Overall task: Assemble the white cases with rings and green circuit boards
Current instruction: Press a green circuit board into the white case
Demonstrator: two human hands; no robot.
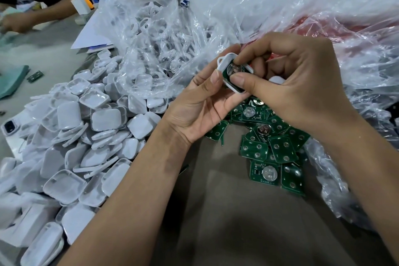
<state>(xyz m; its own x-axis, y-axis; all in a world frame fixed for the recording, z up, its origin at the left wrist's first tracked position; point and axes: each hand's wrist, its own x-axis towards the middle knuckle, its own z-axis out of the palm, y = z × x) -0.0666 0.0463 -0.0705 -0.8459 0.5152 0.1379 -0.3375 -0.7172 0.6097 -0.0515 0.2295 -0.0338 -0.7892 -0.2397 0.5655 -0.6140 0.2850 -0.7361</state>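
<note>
My left hand (200,103) holds a white case (224,61) with a loop at its corner, fingers curled under it and thumb on its left edge. A green circuit board (232,70) with a round silver battery sits in the case. My right hand (298,84) pinches that board, thumb and forefinger pressing on it. Below my hands lies a heap of green circuit boards (274,147). A big pile of white case halves (86,136) covers the left of the table. A clear bag (155,34) behind holds more white ringed cases.
Crumpled clear plastic bags (323,11) fill the right and back, one over something red. Another person's arm (38,15) reaches across the far left beside a white charger (81,5). A phone (9,126) lies at the left edge. A small loose board (35,75) lies at the left.
</note>
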